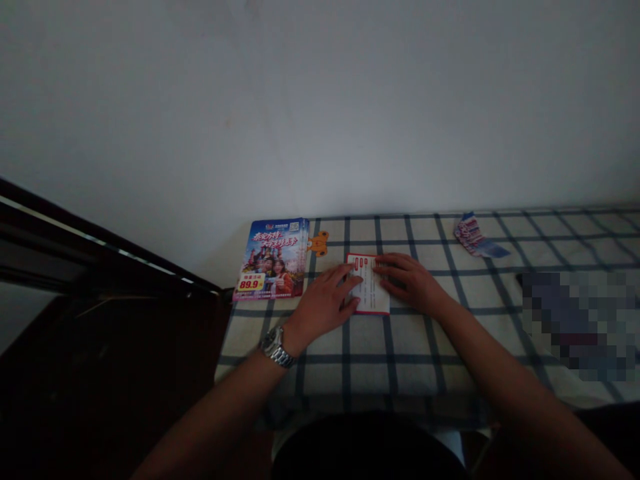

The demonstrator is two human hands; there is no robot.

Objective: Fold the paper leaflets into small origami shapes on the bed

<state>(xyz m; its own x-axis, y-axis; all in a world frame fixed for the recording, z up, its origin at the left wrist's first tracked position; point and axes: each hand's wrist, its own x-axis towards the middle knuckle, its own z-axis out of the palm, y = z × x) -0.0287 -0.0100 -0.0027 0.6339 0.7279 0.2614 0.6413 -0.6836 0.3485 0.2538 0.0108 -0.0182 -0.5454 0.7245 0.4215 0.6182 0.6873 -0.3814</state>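
A small white leaflet (371, 297) with red edges and red and dark print lies flat on the checked tablecloth, apparently folded. My left hand (330, 297), with a metal watch on its wrist, rests on the leaflet's left side, fingers spread. From the right, my right hand (411, 279) lays its outstretched fingers over the leaflet's upper right edge. Left of my hands is a stack of colourful flyers (273, 260), its top one marked 89.9. Part of an orange bear-shaped piece (319, 244) shows beside the stack.
Crumpled or fanned printed papers (474, 239) lie at the back right of the checked tablecloth (415, 360). A blurred-out, pixelated item (575, 327) sits at the right. Behind the table rises a pale wall (320, 120); a dark railing (100, 243) runs along the left.
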